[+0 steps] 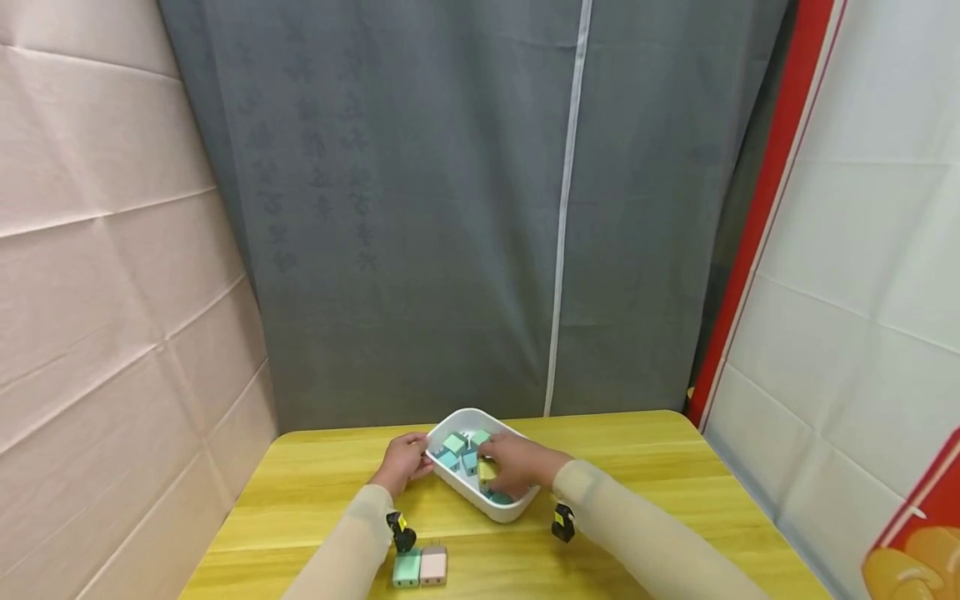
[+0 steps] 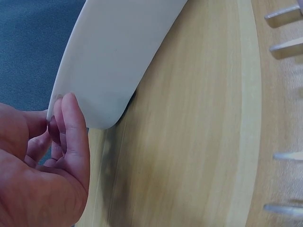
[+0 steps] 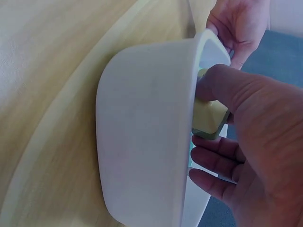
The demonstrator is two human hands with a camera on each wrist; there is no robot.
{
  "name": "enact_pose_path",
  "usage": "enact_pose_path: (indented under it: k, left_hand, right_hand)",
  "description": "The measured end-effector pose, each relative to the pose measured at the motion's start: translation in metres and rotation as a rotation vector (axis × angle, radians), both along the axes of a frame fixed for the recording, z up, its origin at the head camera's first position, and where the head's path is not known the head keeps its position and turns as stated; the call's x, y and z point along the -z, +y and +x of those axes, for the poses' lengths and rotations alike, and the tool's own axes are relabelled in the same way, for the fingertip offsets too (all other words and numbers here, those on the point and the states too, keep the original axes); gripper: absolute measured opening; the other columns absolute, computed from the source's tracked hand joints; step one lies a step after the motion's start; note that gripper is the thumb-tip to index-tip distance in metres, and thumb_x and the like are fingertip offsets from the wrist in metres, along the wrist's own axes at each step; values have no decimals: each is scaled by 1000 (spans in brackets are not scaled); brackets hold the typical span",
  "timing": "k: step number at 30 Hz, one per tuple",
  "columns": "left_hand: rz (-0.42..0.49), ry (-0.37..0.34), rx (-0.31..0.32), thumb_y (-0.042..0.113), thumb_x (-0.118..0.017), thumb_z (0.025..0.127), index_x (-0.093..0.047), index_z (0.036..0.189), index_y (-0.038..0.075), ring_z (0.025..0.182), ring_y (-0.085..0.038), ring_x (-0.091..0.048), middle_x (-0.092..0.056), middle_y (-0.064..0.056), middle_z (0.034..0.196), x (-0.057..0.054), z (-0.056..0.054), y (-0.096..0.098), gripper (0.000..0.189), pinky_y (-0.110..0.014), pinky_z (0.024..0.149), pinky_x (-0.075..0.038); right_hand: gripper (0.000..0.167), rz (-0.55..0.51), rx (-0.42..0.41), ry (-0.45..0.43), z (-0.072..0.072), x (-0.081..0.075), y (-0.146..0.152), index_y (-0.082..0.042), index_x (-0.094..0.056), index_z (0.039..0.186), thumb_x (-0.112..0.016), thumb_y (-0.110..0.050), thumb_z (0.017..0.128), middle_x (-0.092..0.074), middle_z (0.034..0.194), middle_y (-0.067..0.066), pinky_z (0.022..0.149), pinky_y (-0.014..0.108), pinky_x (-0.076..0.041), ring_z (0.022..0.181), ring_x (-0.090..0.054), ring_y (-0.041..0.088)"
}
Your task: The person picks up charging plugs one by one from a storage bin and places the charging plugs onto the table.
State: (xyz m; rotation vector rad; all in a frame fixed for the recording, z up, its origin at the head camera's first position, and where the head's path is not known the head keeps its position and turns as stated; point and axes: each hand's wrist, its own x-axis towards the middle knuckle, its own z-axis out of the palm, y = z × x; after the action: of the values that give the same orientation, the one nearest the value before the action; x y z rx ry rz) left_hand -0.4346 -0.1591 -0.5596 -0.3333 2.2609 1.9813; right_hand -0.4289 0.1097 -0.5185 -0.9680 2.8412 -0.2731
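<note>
Left hand (image 1: 405, 461): I see its fingers pinching the bin (image 1: 461, 492) rim.
Right hand (image 1: 517, 463): I see it gripping the yellow plug (image 1: 487, 472).
Yellow plug: at the bin's mouth.
Table (image 1: 300, 492): green plug (image 1: 407, 568) beside pink plug (image 1: 433, 566).

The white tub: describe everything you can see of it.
The white tub is an open, rounded rectangle with smooth, plastic-looking walls and a thin rim. It sits on the wooden table, mouth up, its long sides slanting from far left to near right; whether its base lies fully flat is unclear. The left hand pinches its rim. Several small green and blue blocks lie inside, where the right hand holds a yellow block.
</note>
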Motion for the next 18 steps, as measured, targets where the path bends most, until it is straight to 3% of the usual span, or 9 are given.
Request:
enact_pose_path:
  k: [9, 14, 18]
  left_hand:
    - [-5, 20, 29, 22, -54, 119, -54, 156, -4, 95, -26, -68, -65, -20, 114, -4, 6, 0, 45, -31, 90, -65]
    - [-2, 13, 14, 22, -53, 119, -56, 155, -2, 96, -27, -68, -65, -20, 116, -1, 3, -2, 44, -34, 93, -65]
    - [-5, 4, 5, 19, -52, 119, -57, 154, -3, 95, -27, -68, -65, -20, 116, 0, 0, -2, 42, -35, 92, -66]
  right_hand:
    - [51, -50, -47, 52, 10, -7, 3, -22, -71, 134, -87, -48, 93, -62, 113, -11, 100, 30, -54, 99, -56, 8]
    - [53, -80, -62, 101, 18, -13, 4, -18, -74, 134, -84, -50, 94, -67, 118, -9, 103, 32, -55, 101, -57, 8]
    - [51, -109, -81, 148, 25, -16, 4, -15, -75, 130, -85, -49, 93, -68, 115, -8, 99, 31, -56, 99, -58, 8]
